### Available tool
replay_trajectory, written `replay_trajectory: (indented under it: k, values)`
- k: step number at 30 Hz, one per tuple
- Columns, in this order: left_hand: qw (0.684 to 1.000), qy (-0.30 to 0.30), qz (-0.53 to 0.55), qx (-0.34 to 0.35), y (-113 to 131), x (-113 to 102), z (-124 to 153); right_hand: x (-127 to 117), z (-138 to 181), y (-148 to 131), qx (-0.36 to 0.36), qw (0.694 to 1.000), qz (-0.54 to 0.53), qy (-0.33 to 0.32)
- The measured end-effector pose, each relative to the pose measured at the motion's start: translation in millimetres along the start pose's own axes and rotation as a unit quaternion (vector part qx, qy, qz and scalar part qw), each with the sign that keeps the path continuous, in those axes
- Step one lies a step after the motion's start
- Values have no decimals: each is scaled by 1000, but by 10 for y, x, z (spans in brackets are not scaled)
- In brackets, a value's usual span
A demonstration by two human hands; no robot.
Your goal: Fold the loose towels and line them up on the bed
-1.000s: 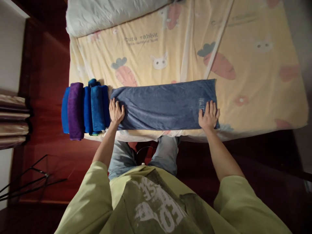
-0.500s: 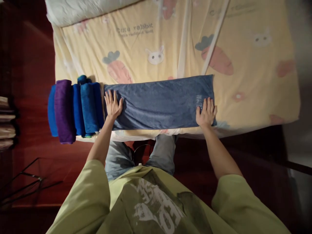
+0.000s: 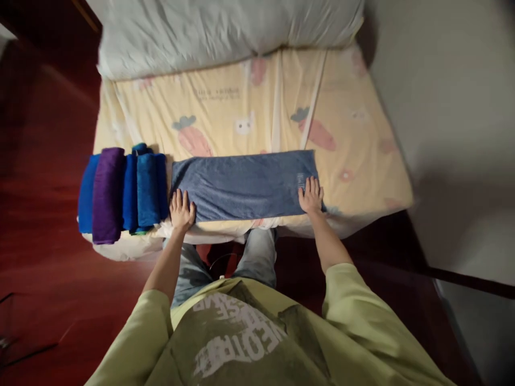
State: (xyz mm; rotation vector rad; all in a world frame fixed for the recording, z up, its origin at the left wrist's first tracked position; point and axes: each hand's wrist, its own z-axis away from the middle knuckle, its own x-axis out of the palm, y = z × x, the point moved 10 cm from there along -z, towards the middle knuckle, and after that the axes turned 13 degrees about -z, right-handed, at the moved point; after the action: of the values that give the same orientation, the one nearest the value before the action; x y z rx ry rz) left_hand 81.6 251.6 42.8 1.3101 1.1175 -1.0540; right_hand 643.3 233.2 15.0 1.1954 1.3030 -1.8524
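Observation:
A long grey-blue towel (image 3: 245,185) lies spread flat along the near edge of the bed, with light lettering at its right end. On its lower left corner rests my left hand (image 3: 182,210), palm down with the fingers stretched out. My right hand (image 3: 311,195) lies flat on the right end, just beside the lettering, its fingers apart. Neither hand grips the cloth. Left of the towel is a group of rolled towels: a purple roll (image 3: 108,195), a teal roll (image 3: 147,190) and several blue ones.
The bed's yellow sheet (image 3: 245,142) has carrot and rabbit prints. Along the far side lies a thick pale grey bedding roll (image 3: 225,35). A dark red floor (image 3: 48,214) surrounds the bed, and a pale wall (image 3: 450,134) stands at the right.
My left hand has slid toward me, from the towel's upper left area to its lower left corner. My right hand stays on the right end. The camera view has shifted, showing more bedding and wall.

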Motion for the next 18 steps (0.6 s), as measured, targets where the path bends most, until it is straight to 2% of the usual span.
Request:
replay_trajectory:
  k: [3,5,7,9,11,13,15,18]
  values:
    - [1000,5,20,20,91,-182,232,-140,64,-226,35,998,-34,-50]
    - [997,-1,41,70,153,-225,645,-271,290,-468,21,997,-69,-13]
    - [989,-61,71,117,156,-94,1242,-304,712,-708,-17,988,-139,62]
    - [972,-181,71,134,81,200,1910,-53,1237,-817,-13,963,-256,81]
    - [950,-276,31,146,-7,441,2464,398,1721,-858,29,900,-431,52]
    - [937,-314,7,153,-56,545,2736,870,2067,-936,88,819,-567,8]
    - [936,-322,4,143,-72,570,2748,1165,2233,-1026,145,739,-658,4]
    - [937,-320,-4,137,-35,567,2604,1308,2208,-1221,193,654,-731,9]
